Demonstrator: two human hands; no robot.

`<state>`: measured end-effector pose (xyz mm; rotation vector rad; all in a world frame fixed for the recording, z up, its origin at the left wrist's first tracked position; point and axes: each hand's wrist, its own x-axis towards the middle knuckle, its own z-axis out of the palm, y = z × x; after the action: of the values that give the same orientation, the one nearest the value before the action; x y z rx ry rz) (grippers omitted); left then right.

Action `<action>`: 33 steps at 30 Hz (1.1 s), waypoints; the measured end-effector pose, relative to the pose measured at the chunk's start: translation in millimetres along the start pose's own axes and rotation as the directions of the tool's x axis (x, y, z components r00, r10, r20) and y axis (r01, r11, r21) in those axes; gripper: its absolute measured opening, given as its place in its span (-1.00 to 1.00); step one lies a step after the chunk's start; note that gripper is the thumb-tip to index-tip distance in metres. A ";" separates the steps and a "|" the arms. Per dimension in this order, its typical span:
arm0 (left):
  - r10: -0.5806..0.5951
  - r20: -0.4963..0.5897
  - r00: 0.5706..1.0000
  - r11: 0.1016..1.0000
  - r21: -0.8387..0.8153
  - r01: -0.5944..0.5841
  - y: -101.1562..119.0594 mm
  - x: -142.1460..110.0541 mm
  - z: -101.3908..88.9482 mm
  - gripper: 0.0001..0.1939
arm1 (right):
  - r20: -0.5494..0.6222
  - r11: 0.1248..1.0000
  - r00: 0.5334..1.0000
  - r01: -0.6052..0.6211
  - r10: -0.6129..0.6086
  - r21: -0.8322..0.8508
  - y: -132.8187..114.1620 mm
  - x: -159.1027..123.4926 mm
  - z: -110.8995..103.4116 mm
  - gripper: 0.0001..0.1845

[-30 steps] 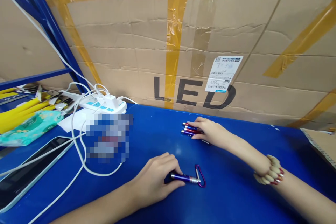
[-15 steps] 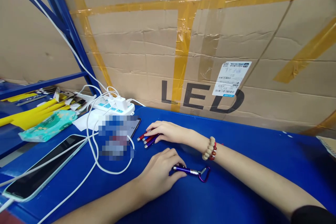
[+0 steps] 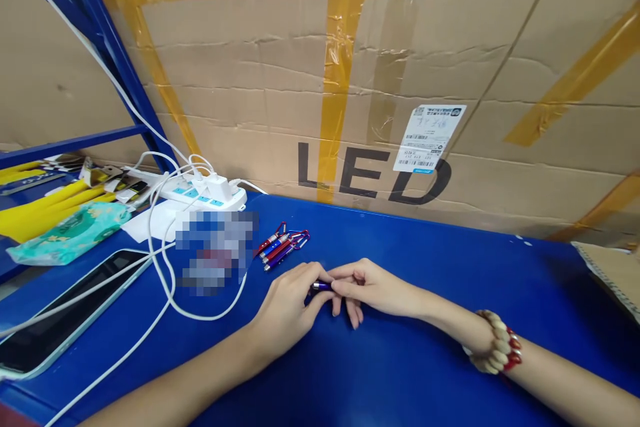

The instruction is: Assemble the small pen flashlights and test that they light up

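Between my two hands is a purple keychain flashlight (image 3: 321,286), its silver end pointing left. My left hand (image 3: 290,300) is closed round that silver end. From the other side, the thumb and index finger of my right hand (image 3: 377,287) pinch the flashlight's body, while the other fingers hang below. My right hand hides the far end and its carabiner clip. Just beyond my left hand lie several more keychain flashlights (image 3: 278,249) in red, blue and purple, side by side with their clips pointing away to the right.
A white power strip (image 3: 233,200) with plugs and loose white cables stands at the back left. Nearby lie a phone (image 3: 75,310), a teal packet (image 3: 75,233) and yellow-handled tools (image 3: 50,213). A large cardboard box (image 3: 250,113) marked LED rises behind the blue table (image 3: 425,373).
My right hand has left the row of flashlights, moved right and toward me, and taken hold of the purple flashlight in my left hand. The view has shifted slightly.
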<state>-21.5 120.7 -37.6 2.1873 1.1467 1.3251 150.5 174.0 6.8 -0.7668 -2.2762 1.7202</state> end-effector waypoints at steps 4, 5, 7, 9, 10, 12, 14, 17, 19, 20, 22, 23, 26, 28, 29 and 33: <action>-0.097 0.051 0.994 0.995 -0.024 0.098 1.5 -4.7 4.0 -0.86 | -0.056 0.997 0.998 -0.043 0.040 -0.062 -0.7 -10.6 1.8 -0.59; -0.122 0.044 0.992 0.992 -0.029 0.124 1.1 -5.6 4.4 -0.81 | -0.085 0.994 0.996 -0.039 0.030 -0.102 -0.9 -12.4 0.5 -0.59; -0.151 0.014 0.988 0.988 -0.036 0.152 0.9 -7.1 4.8 -0.75 | -0.147 0.984 0.989 -0.017 -0.010 -0.179 -0.1 -15.5 -3.6 -0.59; -0.157 -0.014 0.987 0.987 -0.041 0.157 2.9 -8.1 4.9 -0.75 | -0.207 0.972 0.977 -0.004 -0.046 -0.236 1.7 -18.9 -8.9 -0.56; -0.158 -0.021 0.987 0.987 -0.044 0.157 4.9 -8.3 5.0 -0.77 | -0.235 0.966 0.971 -0.010 -0.053 -0.259 2.5 -20.9 -11.4 -0.55; -0.162 -0.015 0.987 0.986 -0.049 0.161 10.2 -8.0 5.7 -0.81 | -0.284 0.951 0.958 -0.047 -0.043 -0.304 3.5 -25.6 -15.4 -0.50; -0.163 0.015 0.987 0.984 -0.070 0.163 15.6 -6.3 7.6 -0.84 | -0.327 0.928 0.944 -0.086 -0.041 -0.363 3.8 -30.3 -17.8 -0.48; -0.182 0.073 0.981 0.968 -0.161 0.192 19.4 -0.1 13.4 -0.83 | -0.369 0.894 0.924 -0.078 -0.102 -0.442 4.4 -34.2 -19.8 -0.48; -0.186 0.086 0.979 0.949 -0.243 0.202 18.8 6.9 18.2 -0.80 | -0.383 0.877 0.909 -0.045 -0.163 -0.479 5.6 -33.6 -21.2 -0.50; -0.183 0.082 0.980 0.939 -0.281 0.199 17.9 11.0 20.5 -0.78 | -0.389 0.872 0.903 -0.033 -0.184 -0.488 6.5 -32.7 -21.9 -0.51; -0.178 0.071 0.982 0.920 -0.343 0.191 16.0 19.1 24.3 -0.73 | -0.401 0.870 0.895 -0.029 -0.197 -0.492 8.9 -30.3 -23.5 -0.52; -0.183 0.066 0.981 0.910 -0.367 0.195 15.1 22.6 25.6 -0.71 | -0.409 0.871 0.892 -0.033 -0.196 -0.490 10.2 -29.4 -24.1 -0.53; -0.215 0.048 0.975 0.882 -0.420 0.215 12.9 28.6 26.8 -0.71 | -0.438 0.869 0.874 -0.039 -0.210 -0.493 14.2 -28.4 -25.2 -0.57; -0.237 0.034 0.971 0.867 -0.444 0.228 11.1 29.5 25.1 -0.73 | -0.457 0.884 0.867 -0.041 -0.200 -0.465 16.5 -28.5 -24.8 -0.59; -0.242 0.027 0.970 0.862 -0.452 0.227 9.8 29.5 23.7 -0.74 | -0.464 0.901 0.868 -0.048 -0.177 -0.432 17.3 -28.4 -24.3 -0.60; -0.206 0.002 0.979 0.853 -0.491 0.180 -0.1 30.7 16.9 -0.73 | -0.460 0.933 0.879 -0.052 -0.127 -0.357 18.4 -24.8 -20.9 -0.60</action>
<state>0.2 146.6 -28.4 1.6378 0.8932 1.4025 186.1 182.7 -0.1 -1.0667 -2.2374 0.9482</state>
